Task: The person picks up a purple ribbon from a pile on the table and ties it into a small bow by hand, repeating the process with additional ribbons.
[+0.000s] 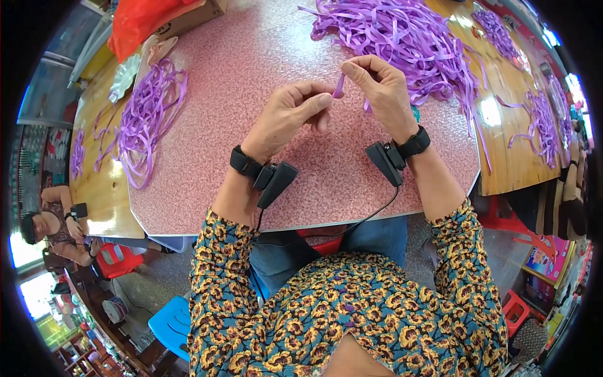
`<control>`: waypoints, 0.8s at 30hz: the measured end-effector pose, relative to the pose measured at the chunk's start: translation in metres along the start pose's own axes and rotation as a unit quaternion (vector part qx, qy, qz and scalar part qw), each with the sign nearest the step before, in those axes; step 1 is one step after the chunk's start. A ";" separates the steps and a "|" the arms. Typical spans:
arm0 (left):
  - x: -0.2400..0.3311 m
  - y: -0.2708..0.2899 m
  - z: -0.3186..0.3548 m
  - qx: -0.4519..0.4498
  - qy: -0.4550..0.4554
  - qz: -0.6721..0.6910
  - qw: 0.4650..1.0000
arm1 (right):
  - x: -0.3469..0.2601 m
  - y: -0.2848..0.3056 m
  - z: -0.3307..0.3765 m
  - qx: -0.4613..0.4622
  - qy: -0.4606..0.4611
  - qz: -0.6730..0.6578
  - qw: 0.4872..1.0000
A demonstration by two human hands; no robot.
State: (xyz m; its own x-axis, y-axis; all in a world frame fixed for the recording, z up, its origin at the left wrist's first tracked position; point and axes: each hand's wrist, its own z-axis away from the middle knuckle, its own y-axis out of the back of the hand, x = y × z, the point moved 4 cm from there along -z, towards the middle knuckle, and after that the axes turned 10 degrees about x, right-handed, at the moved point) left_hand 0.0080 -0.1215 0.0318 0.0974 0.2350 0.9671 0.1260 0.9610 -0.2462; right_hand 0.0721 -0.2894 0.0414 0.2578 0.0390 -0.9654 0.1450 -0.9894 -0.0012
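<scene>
Above the middle of the pink speckled table (pixel 220 144), my two hands meet at a short piece of purple ribbon (pixel 340 87). My right hand (pixel 384 94) pinches its upper end between thumb and finger. The lower end is at the fingertips of my left hand (pixel 290 113), whose thumb and index finger are closed on it. Just beyond my right hand lies a large tangled heap of purple ribbons (pixel 402 41). A small teal thing (pixel 415 114), partly hidden, shows beside my right wrist.
Another bunch of purple ribbons (pixel 144 119) lies at the table's left edge. A red plastic bag (pixel 141 25) and a cardboard box (pixel 191 17) stand at the far left. More ribbons (pixel 541 122) lie on the wooden table at right. At far left sits another person (pixel 56 217).
</scene>
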 end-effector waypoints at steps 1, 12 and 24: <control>0.002 -0.002 0.002 -0.009 0.014 0.008 1.000 | 0.000 0.000 0.000 -0.005 0.007 -0.002 1.000; 0.008 0.011 -0.001 0.043 -0.043 0.155 0.986 | 0.007 -0.010 0.005 -0.032 -0.041 -0.022 0.998; 0.020 0.002 0.000 0.198 -0.256 -0.216 0.921 | -0.002 -0.021 0.013 -0.071 -0.074 0.015 0.995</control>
State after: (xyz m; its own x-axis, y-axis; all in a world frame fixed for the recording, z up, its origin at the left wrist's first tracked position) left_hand 0.0099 -0.1144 0.0508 -0.3689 -0.2411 0.8977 -0.3355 0.9352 0.1133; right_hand 0.0560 -0.2708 0.0402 0.1216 -0.0224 -0.9923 0.2757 -0.9596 0.0554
